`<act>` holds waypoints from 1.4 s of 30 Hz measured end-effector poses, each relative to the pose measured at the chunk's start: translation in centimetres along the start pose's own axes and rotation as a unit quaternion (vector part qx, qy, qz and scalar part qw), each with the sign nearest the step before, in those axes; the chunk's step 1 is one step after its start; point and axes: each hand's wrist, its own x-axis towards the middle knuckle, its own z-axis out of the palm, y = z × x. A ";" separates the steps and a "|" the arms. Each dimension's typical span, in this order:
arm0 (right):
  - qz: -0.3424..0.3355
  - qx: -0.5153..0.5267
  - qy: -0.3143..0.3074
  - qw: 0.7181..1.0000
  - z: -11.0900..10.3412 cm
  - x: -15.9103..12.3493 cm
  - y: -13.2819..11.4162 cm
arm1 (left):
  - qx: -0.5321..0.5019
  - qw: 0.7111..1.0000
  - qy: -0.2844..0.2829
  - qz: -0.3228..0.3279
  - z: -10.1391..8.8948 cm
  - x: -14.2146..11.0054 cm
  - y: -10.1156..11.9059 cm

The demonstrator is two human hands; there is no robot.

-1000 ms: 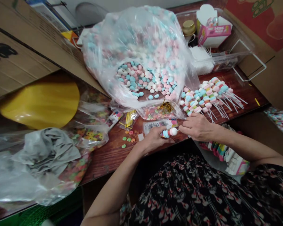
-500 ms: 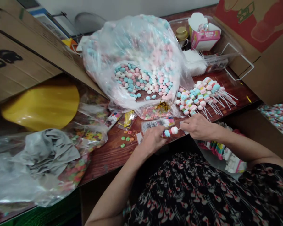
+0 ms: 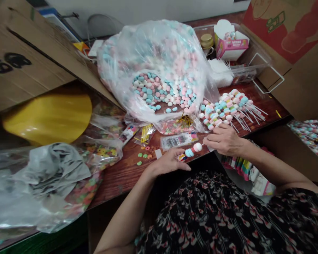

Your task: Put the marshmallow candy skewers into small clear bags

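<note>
From here I read the candy skewer (image 3: 193, 150) slanting toward lower centre-left from the right hand (image 3: 224, 140), pinched shut on its stick, while the open left hand (image 3: 169, 163) lies just beneath, not gripping.

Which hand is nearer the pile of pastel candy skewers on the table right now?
Right hand: it sits at the pile's near edge. The left hand is farther away, on the other side of the single candy skewer.
</note>
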 end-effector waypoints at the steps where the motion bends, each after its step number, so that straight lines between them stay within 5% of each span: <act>1: -0.016 0.000 0.000 1.000 -0.2 0.0 0.0 | -0.017 0.999 -0.032 -0.005 -0.2 0.1 0.2; 4: -0.061 -0.003 -0.003 0.998 -0.8 0.3 -0.1 | -0.056 0.994 -0.090 -0.010 -0.3 0.7 0.7; 7: -0.078 -0.011 -0.016 0.997 -1.1 0.6 -0.7 | -0.076 0.993 -0.090 -0.005 0.0 1.6 0.8; 11: -0.003 -0.013 -0.063 0.998 -0.8 0.7 -1.5 | -0.038 0.998 0.052 0.005 0.3 2.0 0.0; 13: 0.068 -0.010 -0.091 0.993 -0.6 0.7 -1.8 | 0.032 0.988 0.152 0.028 0.4 1.8 -0.3; 15: 0.119 -0.005 -0.118 0.986 -0.3 1.0 -2.1 | 0.119 0.972 0.194 0.054 0.4 1.5 -0.5; 20: 0.084 0.007 -0.144 0.986 0.4 2.4 -3.2 | 0.216 0.963 0.149 0.056 0.2 0.8 -0.4; 27: 0.010 0.013 -0.031 0.999 0.1 2.7 -3.2 | 0.139 0.980 0.141 0.017 -1.1 0.3 -1.7; 33: -0.005 -0.016 -0.002 1.000 1.1 2.3 -3.1 | 0.103 0.993 0.065 0.001 -0.8 1.0 -0.9; 38: 0.072 0.025 -0.051 0.996 2.6 1.6 -3.1 | 0.223 0.971 0.089 -0.015 -0.4 1.1 0.4; 42: 0.187 0.131 -0.036 0.973 4.1 0.5 -2.6 | 0.383 0.908 0.167 0.000 -0.7 0.0 1.0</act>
